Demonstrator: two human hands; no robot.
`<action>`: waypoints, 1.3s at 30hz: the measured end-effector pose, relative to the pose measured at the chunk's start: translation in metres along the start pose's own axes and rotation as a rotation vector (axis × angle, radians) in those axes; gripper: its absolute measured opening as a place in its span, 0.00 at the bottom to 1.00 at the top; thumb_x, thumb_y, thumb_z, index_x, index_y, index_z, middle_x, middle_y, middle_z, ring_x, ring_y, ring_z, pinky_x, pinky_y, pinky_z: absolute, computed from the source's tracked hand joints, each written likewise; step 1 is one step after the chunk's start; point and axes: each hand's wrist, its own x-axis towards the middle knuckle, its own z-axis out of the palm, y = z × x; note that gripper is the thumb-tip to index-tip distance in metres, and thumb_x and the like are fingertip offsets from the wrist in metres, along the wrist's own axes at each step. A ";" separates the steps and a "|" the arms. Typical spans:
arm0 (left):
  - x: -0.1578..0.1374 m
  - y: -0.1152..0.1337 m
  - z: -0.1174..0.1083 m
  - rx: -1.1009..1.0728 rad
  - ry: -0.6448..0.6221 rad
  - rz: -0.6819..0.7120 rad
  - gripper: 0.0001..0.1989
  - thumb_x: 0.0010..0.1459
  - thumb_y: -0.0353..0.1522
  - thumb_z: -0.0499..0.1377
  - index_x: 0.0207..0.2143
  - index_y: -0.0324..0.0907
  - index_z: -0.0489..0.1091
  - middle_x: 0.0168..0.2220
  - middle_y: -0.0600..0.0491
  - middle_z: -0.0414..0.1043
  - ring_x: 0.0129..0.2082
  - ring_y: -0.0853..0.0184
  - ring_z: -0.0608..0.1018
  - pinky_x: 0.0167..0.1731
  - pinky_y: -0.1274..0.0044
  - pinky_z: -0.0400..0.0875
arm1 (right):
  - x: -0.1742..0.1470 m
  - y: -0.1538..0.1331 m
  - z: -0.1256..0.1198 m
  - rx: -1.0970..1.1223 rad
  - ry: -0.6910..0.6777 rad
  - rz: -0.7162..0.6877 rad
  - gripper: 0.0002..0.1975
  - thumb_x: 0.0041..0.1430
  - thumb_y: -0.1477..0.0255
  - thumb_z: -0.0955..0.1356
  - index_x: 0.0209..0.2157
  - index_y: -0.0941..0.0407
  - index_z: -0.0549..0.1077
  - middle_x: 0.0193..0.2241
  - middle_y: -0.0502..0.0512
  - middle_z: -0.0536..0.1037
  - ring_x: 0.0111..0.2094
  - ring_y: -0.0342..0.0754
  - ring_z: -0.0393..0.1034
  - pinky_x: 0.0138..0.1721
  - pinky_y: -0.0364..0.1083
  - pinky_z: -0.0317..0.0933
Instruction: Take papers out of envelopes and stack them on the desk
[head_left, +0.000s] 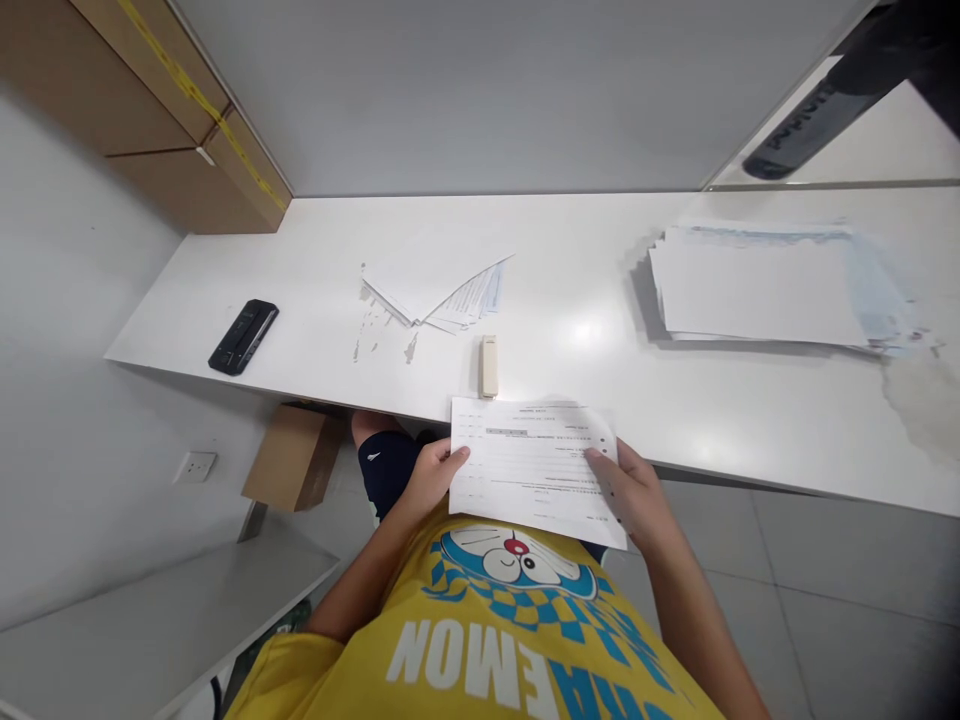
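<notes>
White walls close in a long white bench (315, 260) running across the head view. Just below centre, a printed sheet (532, 468) is held over its near edge, above the person's lap. The left hand (429, 480) and right hand (634, 490) each pinch a short side, fingers (600, 458) closed on the paper. Its long axis runs left to right, text upside down. An even grip on both sides keeps it flat. Nearby lie a stapler (488, 366), a phone (243, 336) and a paper stack (765, 290).

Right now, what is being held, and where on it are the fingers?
A printed sheet of paper, held over the table edge: left hand grips its left edge, right hand its right edge.
</notes>
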 end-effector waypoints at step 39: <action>0.012 -0.026 0.012 -0.017 0.197 -0.055 0.28 0.45 0.55 0.66 0.20 0.38 0.67 0.18 0.56 0.64 0.22 0.72 0.64 0.22 0.80 0.56 | 0.020 -0.033 0.001 -0.318 0.043 -0.409 0.28 0.53 0.69 0.67 0.57 0.47 0.64 0.59 0.55 0.68 0.58 0.56 0.63 0.56 0.56 0.60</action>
